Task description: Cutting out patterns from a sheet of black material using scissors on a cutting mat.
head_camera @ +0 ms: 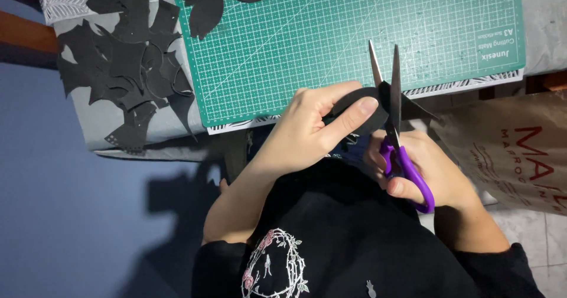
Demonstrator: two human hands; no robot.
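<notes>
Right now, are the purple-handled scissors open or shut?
Open. The purple-handled scissors in the right hand show two steel blades spread in a narrow V, with the black paper piece between them.

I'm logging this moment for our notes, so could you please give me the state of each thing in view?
Scissors: blades open, around the black piece.
Black piece: held, partly cut.
Left hand: pinching the black piece.
Right hand: gripping the purple handles.
Cutting mat: flat on the table, one scrap on its top edge.
Black scraps: piled loose left of the mat.
Paper bag: at the right, crumpled.
</notes>
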